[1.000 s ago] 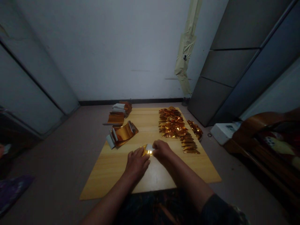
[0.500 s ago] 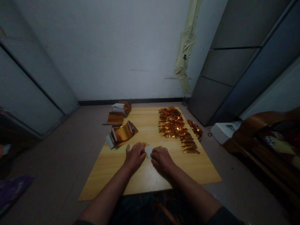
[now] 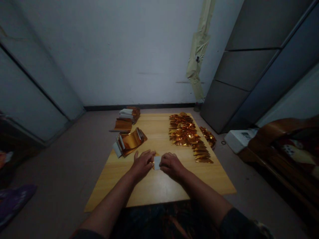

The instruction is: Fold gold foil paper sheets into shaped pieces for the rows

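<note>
Between my two hands lies a partly folded sheet of gold foil paper [image 3: 157, 163], its pale back facing up and gold showing at the left edge. My left hand [image 3: 144, 163] presses its fingers and thumb on the left side of the sheet. My right hand [image 3: 171, 165] has its fingers curled closed on the sheet's right edge. Left of the hands is a stack of unfolded gold foil paper [image 3: 132, 141], bent in a curve. To the right, rows of folded gold foil pieces [image 3: 183, 129] stand close together, with a shorter row [image 3: 201, 152] nearer me.
Everything lies on a wooden tabletop [image 3: 117, 186]. More foil paper [image 3: 123, 125] sits by its far left corner. Past the right edge is a heap of folded foil [image 3: 208, 136]. A white box [image 3: 238, 139], a wooden bench [image 3: 264, 152] and a grey refrigerator [image 3: 229, 99] stand at right.
The sheet between my hands has turned slightly, and its pale face sits squarer and a little further left. Both hands have shifted slightly left. The stacks and rows are unchanged.
</note>
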Demonstrator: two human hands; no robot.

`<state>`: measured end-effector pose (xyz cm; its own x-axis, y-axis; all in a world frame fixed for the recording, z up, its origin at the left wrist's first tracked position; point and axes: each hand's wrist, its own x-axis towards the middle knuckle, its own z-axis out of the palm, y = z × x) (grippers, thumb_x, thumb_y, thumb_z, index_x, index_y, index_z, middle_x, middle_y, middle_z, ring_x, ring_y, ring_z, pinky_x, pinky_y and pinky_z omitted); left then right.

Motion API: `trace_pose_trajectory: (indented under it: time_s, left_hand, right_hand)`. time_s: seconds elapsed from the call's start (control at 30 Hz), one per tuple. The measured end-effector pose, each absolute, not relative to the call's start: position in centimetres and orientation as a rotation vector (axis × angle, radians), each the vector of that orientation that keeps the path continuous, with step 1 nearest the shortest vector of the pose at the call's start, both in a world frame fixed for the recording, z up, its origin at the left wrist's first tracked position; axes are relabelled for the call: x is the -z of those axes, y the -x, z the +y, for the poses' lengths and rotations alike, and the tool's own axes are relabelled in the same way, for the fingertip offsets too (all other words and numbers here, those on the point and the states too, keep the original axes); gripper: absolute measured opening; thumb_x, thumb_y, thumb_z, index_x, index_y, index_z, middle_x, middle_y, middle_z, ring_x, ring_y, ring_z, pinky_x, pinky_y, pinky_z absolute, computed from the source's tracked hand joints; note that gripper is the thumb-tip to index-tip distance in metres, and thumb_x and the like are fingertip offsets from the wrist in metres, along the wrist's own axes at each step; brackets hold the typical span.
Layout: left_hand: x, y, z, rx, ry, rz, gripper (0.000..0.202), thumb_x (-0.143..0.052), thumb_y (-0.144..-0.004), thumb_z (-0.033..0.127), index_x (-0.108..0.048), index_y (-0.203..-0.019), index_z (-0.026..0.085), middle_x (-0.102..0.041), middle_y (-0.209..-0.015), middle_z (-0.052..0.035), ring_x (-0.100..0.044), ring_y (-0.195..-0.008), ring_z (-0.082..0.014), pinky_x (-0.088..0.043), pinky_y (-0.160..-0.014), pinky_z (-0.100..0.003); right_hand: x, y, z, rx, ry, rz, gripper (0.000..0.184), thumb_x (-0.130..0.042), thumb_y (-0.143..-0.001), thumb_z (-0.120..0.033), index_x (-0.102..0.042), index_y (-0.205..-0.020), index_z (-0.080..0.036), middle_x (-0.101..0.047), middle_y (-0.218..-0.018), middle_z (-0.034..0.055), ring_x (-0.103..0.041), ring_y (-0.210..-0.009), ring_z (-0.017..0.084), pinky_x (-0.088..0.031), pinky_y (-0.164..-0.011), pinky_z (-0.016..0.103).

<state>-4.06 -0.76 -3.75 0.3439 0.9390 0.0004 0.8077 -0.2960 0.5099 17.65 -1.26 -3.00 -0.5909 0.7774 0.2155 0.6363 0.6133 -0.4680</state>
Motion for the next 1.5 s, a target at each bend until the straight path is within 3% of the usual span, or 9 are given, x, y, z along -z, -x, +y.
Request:
trace_pose_trajectory:
  time_s: [0.07, 0.23, 0.33, 0.6, 0.87, 1.0, 1.23, 1.5]
  left_hand:
    - [3.9, 4.1, -0.7, -0.422, -2.182, 1.525, 0.054, -0.051, -0.081, 0.023, -0.048, -0.134, 0.030, -0.054, -0.142, -0.0047, -0.035, -0.140, -0.0269, -0.002, -0.114, -0.065]
    - [3.9, 4.2, -0.5, -0.384, -2.197, 1.503, 0.036, -0.052, -0.082, 0.025, -0.060, -0.116, 0.031, -0.051, -0.145, -0.0017, -0.034, -0.140, -0.0278, -0.002, -0.113, -0.067]
    - [3.8, 4.2, -0.5, -0.382, -2.201, 1.502, 0.039, -0.052, -0.082, 0.024, -0.059, -0.119, 0.032, -0.050, -0.146, -0.0015, -0.035, -0.140, -0.0275, -0.003, -0.113, -0.067]
    - [3.6, 4.2, -0.7, -0.377, -2.216, 1.498, 0.038, -0.055, -0.078, 0.026, -0.061, -0.115, 0.030, -0.050, -0.146, -0.0025, -0.034, -0.140, -0.0290, -0.003, -0.113, -0.067]
    - [3.2, 4.0, -1.1, -0.383, -2.224, 1.519, 0.042, -0.055, -0.078, 0.027, -0.059, -0.120, 0.031, -0.051, -0.145, -0.0022, -0.035, -0.140, -0.0287, -0.003, -0.114, -0.066]
    - [3.3, 4.0, -1.2, -0.399, -2.238, 1.519, 0.043, -0.056, -0.076, 0.026, -0.060, -0.118, 0.031, -0.052, -0.144, -0.0018, -0.035, -0.140, -0.0290, -0.003, -0.114, -0.066]
    - [3.1, 4.0, -1.2, -0.403, -2.223, 1.509, 0.054, -0.058, -0.079, 0.035, -0.052, -0.132, 0.030, -0.053, -0.143, -0.0051, -0.036, -0.140, -0.0294, -0.002, -0.115, -0.066]
    - [2.7, 4.0, -1.3, -0.393, -2.231, 1.481, 0.043, -0.058, -0.080, 0.036, -0.059, -0.123, 0.030, -0.051, -0.144, -0.0044, -0.034, -0.141, -0.0299, -0.002, -0.114, -0.066]
  right_hand:
    - [2.8, -17.3, -1.3, -0.460, 1.118, -2.447, 0.004, -0.066, -0.084, -0.020, -0.069, -0.086, -0.022, -0.061, -0.096, 0.0013, -0.049, -0.091, 0.017, -0.028, -0.076, 0.029]
    - [2.9, -16.8, -1.1, -0.370, 1.091, -2.494, 0.006, -0.062, -0.088, -0.018, -0.067, -0.085, -0.021, -0.060, -0.092, 0.0020, -0.048, -0.088, 0.016, -0.027, -0.074, 0.029]
    - [3.0, -16.7, -1.0, -0.377, 1.049, -2.507, 0.007, -0.059, -0.089, -0.017, -0.065, -0.086, -0.020, -0.059, -0.091, 0.0026, -0.048, -0.087, 0.016, -0.028, -0.074, 0.028]
    - [2.1, -16.1, -1.3, -0.845, 0.915, -2.215, 0.016, -0.051, -0.086, -0.008, -0.062, -0.083, -0.020, -0.056, -0.085, -0.0005, -0.051, -0.078, 0.012, -0.038, -0.072, 0.022]
    - [2.3, -16.3, -1.1, -0.983, 0.866, -2.101, 0.022, -0.053, -0.076, -0.003, -0.066, -0.082, -0.020, -0.059, -0.089, 0.0005, -0.057, -0.087, 0.014, -0.043, -0.080, 0.024]
    - [2.4, -15.8, -0.8, -0.990, 0.964, -2.096, 0.016, -0.057, -0.080, -0.009, -0.067, -0.078, -0.021, -0.057, -0.082, -0.0013, -0.054, -0.081, 0.013, -0.041, -0.076, 0.022]
    - [1.9, -14.9, -0.3, -0.933, 1.152, -2.139, 0.012, -0.059, -0.077, -0.011, -0.066, -0.074, -0.020, -0.054, -0.078, -0.0034, -0.050, -0.073, 0.011, -0.036, -0.068, 0.020]
    - [1.3, -14.3, -0.5, -0.887, 1.290, -2.158, 0.008, -0.059, -0.076, -0.014, -0.064, -0.073, -0.020, -0.053, -0.076, -0.0034, -0.049, -0.070, 0.011, -0.031, -0.062, 0.021]
